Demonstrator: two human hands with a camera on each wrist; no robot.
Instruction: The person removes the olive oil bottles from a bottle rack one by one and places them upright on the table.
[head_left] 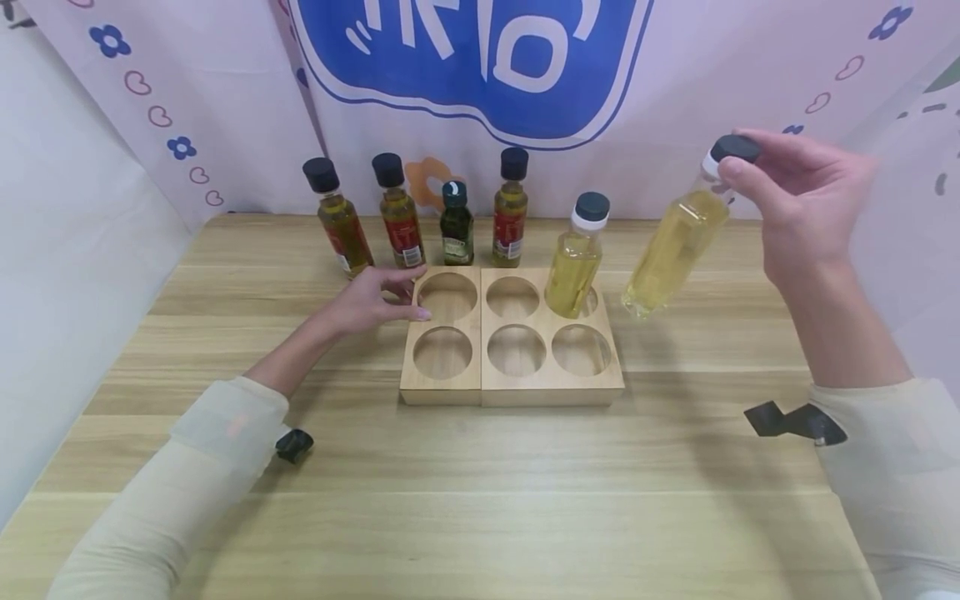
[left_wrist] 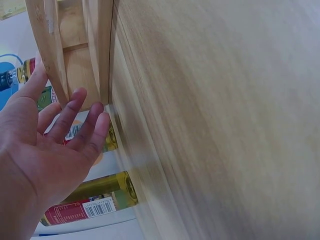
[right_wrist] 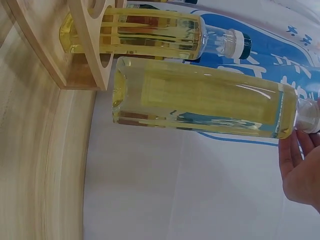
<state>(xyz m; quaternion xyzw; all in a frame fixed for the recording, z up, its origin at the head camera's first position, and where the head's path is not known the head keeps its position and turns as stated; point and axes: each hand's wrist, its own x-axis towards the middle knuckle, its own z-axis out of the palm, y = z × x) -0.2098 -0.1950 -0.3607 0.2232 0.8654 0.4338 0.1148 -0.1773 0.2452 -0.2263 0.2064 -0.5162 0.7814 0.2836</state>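
Observation:
A wooden bottle rack (head_left: 551,397) with round holes, in two adjoining blocks, sits mid-table. At its left end is my left hand (head_left: 375,300), thumb and forefinger touching the top edge; in the left wrist view the other fingers lie loosely bent by the open end. One clear bottle of yellow oil (head_left: 573,275) stands in the back right hole. To the right of the rack, my right hand (head_left: 817,200) pinches a similar oil bottle (head_left: 675,250) by its dark cap and neck. This bottle hangs tilted above the table, its base toward the rack.
Along the back edge stand dark-capped, red-labelled oil bottles (head_left: 347,233) and a small dark green bottle (head_left: 457,225). Behind them hangs a white cloth (head_left: 225,100) with a blue sign. The wooden tabletop (head_left: 465,500) extends in front.

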